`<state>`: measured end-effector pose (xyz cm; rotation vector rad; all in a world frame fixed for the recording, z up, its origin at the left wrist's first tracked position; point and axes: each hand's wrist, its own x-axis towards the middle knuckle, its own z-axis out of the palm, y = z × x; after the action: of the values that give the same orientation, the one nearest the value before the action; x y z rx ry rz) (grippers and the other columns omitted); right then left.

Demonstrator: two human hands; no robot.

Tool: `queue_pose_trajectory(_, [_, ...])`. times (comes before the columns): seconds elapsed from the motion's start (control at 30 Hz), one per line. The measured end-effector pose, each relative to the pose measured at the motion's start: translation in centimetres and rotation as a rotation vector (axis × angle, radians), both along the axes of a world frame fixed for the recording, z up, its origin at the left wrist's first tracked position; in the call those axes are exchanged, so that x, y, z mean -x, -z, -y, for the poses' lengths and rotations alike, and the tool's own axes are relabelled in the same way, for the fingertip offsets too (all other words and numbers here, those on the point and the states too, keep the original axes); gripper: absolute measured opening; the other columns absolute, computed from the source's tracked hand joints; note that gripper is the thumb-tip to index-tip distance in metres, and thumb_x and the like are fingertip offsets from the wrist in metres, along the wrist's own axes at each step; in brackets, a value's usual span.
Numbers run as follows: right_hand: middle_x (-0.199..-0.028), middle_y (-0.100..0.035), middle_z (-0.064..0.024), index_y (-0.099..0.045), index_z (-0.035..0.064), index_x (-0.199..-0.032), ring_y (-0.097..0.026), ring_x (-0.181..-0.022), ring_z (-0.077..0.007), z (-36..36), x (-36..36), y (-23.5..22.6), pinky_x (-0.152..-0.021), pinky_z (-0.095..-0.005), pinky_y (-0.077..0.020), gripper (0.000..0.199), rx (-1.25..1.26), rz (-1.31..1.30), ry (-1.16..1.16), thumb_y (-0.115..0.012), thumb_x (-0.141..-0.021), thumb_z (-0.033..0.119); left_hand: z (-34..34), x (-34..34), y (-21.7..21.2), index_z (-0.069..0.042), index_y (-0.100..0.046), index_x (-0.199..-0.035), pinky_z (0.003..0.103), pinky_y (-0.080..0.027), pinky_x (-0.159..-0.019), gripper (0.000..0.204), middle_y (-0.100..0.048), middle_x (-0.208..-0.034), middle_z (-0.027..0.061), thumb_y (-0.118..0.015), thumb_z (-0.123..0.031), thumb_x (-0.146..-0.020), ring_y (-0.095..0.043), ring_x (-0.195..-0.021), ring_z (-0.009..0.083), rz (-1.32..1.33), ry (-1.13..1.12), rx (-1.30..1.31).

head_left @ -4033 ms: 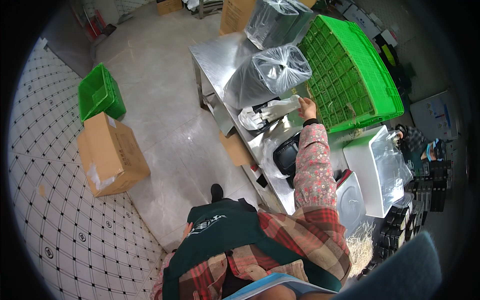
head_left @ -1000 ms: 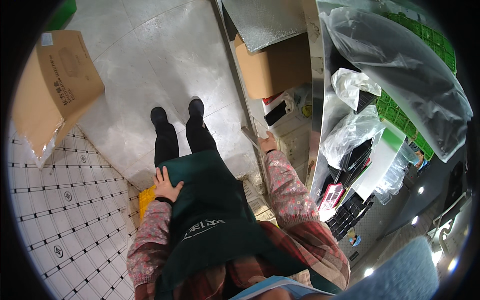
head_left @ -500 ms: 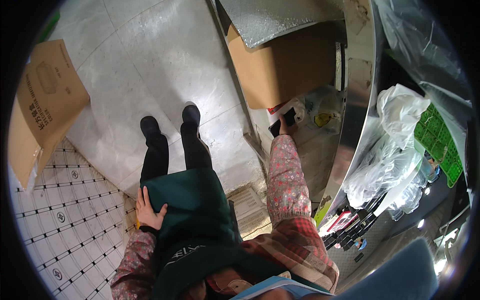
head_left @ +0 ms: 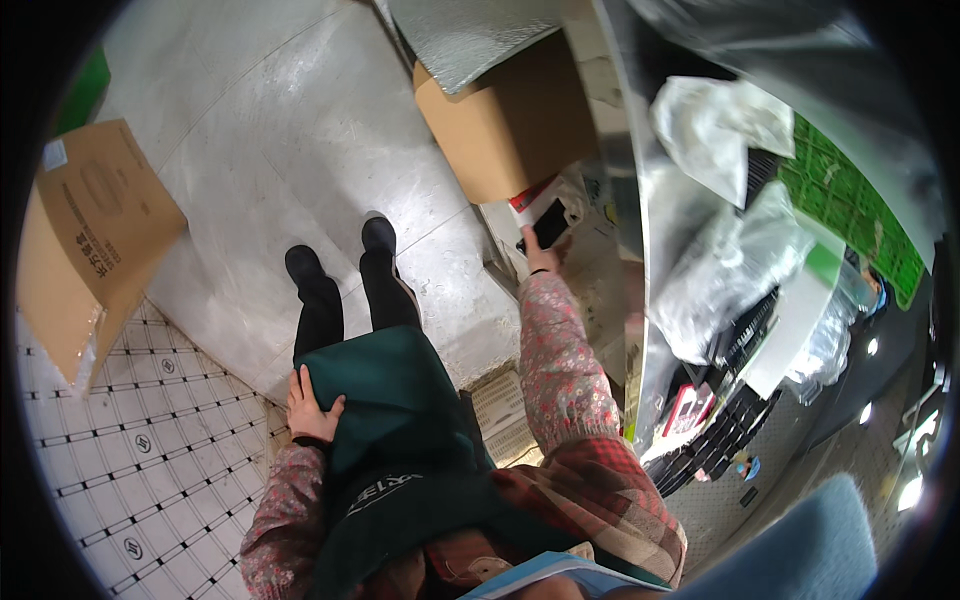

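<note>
My right hand (head_left: 545, 258) reaches into the low shelf area at the right, closed round the lower end of a black phone (head_left: 549, 225). The thumb lies along the phone's left edge, and the other fingers are on its right side, partly hidden. Just beyond the phone are a red-and-white item (head_left: 530, 193) and crumpled clear plastic. My left hand (head_left: 312, 408) rests on the dark green apron (head_left: 380, 372) over my lap, its fingers spread and nothing in it.
A brown cardboard box (head_left: 510, 120) with silvery sheeting (head_left: 470, 35) stands beyond the phone. A counter edge (head_left: 632, 200) runs along the right, with plastic bags (head_left: 725, 125) and a green crate (head_left: 850, 190) above. Another carton (head_left: 110, 225) stands on the floor at the left.
The phone has turned, and the thumb now shows along its left side. My view has shifted to the right, while my left hand stays on the apron.
</note>
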<state>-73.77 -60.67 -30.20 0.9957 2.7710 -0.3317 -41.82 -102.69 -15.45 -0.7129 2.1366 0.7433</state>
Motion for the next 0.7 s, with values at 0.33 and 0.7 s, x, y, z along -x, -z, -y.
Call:
queue_pose_trajectory(0.33, [-0.117,-0.061,-0.0186,-0.061,0.0038,-0.115,-0.055,-0.111,-0.0365,14.3,-17.2,-17.3,-0.097,-0.0418,-0.0436,0.047,0.863,0.300,-0.795,-0.070,-0.080,0.033,2.3,-6.1,-3.5,-0.008,-0.033,-0.146,0.039,-0.028,-0.112,0.070,-0.031,-0.150,0.0213,-0.057,-0.044,-0.091,-0.034,-0.136,0.0354,-0.017,-0.263,-0.329])
queue_pose_trajectory(0.7, [-0.095,-0.067,-0.0193,-0.065,0.0080,-0.108,-0.065,-0.090,-0.0351,4.7,-28.2,-24.0,-0.078,-0.0414,-0.0514,0.033,0.590,0.527,-0.516,-0.060,-0.087,0.033,11.9,-23.7,-16.5,-0.004,-0.042,-0.137,0.037,-0.035,-0.101,0.059,-0.048,-0.133,0.0202,-0.053,-0.041,-0.092,-0.047,-0.122,0.0314,0.428,-0.315,-0.313])
